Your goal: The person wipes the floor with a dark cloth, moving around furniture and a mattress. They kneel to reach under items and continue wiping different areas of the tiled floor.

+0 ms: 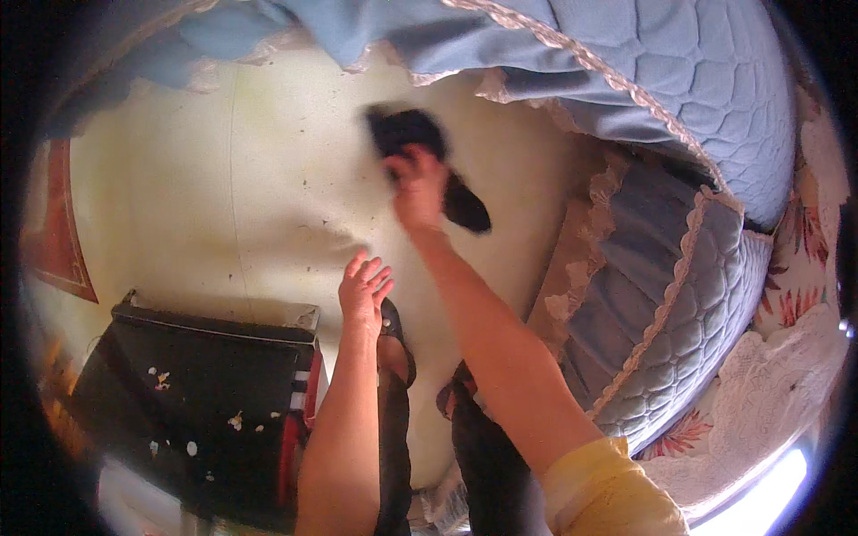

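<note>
My right hand point(422, 181), blurred by motion, has its fingers curled on a black soft-looking item point(412, 127) over the pale floor point(275, 167). A rounded dark end point(469, 208) shows past the far side of the hand. Blur hides whether this is cloth or footwear, and whether it is one piece. My left hand point(365, 288) is held up above the floor, fingers spread, with nothing in it. Below that hand is my foot in a dark sandal point(395, 335).
A black box-like piece point(194, 402) with red edging and pale marks stands at the lower left. Blue quilted covers point(697, 74) with lace trim drape the furniture above and at right point(684, 348). A brown-red panel point(60, 234) is at far left.
</note>
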### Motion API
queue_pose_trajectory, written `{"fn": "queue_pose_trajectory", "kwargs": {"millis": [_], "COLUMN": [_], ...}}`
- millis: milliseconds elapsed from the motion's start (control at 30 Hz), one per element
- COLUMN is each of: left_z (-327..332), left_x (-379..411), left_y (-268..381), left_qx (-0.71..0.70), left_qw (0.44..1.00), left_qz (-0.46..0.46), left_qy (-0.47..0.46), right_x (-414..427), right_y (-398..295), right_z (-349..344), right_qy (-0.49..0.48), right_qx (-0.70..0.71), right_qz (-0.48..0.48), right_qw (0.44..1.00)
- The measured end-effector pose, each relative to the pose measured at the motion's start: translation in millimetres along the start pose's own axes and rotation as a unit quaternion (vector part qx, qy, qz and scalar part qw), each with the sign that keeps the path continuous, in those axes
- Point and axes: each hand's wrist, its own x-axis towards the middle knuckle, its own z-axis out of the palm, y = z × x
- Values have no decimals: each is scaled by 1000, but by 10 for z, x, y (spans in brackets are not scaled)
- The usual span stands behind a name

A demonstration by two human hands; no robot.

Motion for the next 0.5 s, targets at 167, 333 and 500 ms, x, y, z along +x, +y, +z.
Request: {"fn": "queue_pose_trajectory", "kwargs": {"millis": [167, 333, 500], "left_z": [17, 356, 808], "left_x": [-271, -925, -1348], "left_y": [81, 126, 475], "left_qx": [-45, -88, -36], "left_qw": [998, 996, 991], "left_qz": [17, -19, -56], "left_qy": [41, -23, -118], "right_x": [-33, -245, -165], "right_y": [-973, -958, 15], "right_z": [-52, -1411, -2226], "right_qy": [-112, -94, 192], "right_qx": [348, 484, 530], "right_qz": [137, 397, 534], "right_qw": [921, 774, 630]}}
